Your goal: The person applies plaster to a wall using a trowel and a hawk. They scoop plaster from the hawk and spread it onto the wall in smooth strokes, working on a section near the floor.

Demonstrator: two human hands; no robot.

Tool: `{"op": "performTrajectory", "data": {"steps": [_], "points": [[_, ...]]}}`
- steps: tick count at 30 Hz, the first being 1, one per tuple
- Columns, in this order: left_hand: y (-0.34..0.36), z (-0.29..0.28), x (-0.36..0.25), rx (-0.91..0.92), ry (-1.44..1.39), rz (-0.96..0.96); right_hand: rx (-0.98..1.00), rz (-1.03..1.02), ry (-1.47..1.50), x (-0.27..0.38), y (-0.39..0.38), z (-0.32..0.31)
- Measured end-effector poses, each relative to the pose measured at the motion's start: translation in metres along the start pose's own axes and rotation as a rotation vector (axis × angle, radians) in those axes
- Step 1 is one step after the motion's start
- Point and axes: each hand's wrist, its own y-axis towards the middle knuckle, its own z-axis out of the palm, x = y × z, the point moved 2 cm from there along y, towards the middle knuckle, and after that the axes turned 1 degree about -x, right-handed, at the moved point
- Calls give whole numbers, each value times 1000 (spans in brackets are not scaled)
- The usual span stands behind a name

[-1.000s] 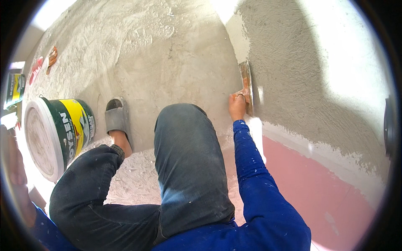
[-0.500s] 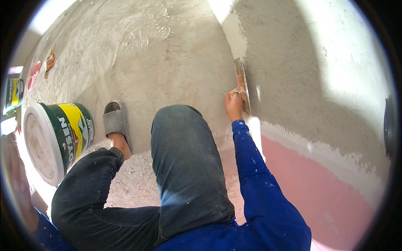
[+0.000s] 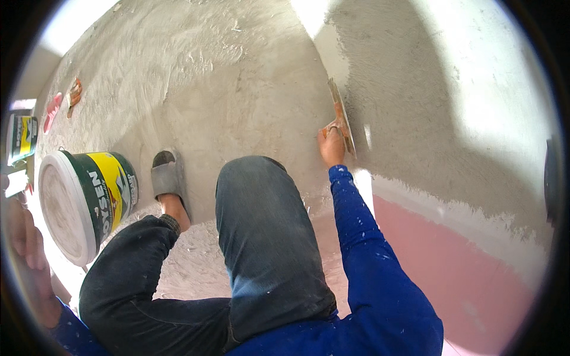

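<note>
My right hand (image 3: 331,148) is wrapped round the handle of a plastering trowel (image 3: 339,113) with orange on its handle. The long, narrow blade is seen nearly edge-on, along the line where the grey floor (image 3: 255,113) meets the grey-coated wall (image 3: 404,113). My left hand (image 3: 27,243) shows at the far left rim, its fingers bent. The dark rim cuts it off, and whatever it holds is hidden. Nearest to it is a dark green bucket (image 3: 113,190) with a yellow band and a smeared white lid.
My foot in a grey slipper (image 3: 169,178) rests on the floor beside the bucket. Farther left lie a pink slipper-like thing (image 3: 53,113) and an orange-brown tool (image 3: 73,95). A second green and yellow bucket (image 3: 22,137) stands at the left rim. The wall's nearer part is pink (image 3: 451,267).
My right hand and the trowel have shifted slightly toward the left. At the left rim, more of my left hand shows. The whole view has turned a little.
</note>
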Motion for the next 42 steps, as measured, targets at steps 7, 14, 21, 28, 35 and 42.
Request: {"op": "performTrajectory", "data": {"steps": [7, 14, 21, 28, 35, 42], "points": [[48, -67, 13, 797, 15, -3, -83, 99, -2, 32, 30, -25], [32, -19, 24, 517, 214, 167, -278, -1, 191, 42, 45, -57], [21, 64, 42, 332, 790, -92, 273, 148, 1250, 82, -1, -138], [25, 98, 44, 582, 825, 66, 568, -341, 1128, 234, -66, -227], [11, 109, 30, 501, 855, 476, 334, -681, 895, 281, -85, -254], [-8, 107, 0, 511, 1025, 538, 119, -739, 792, 292, -77, -263]]}}
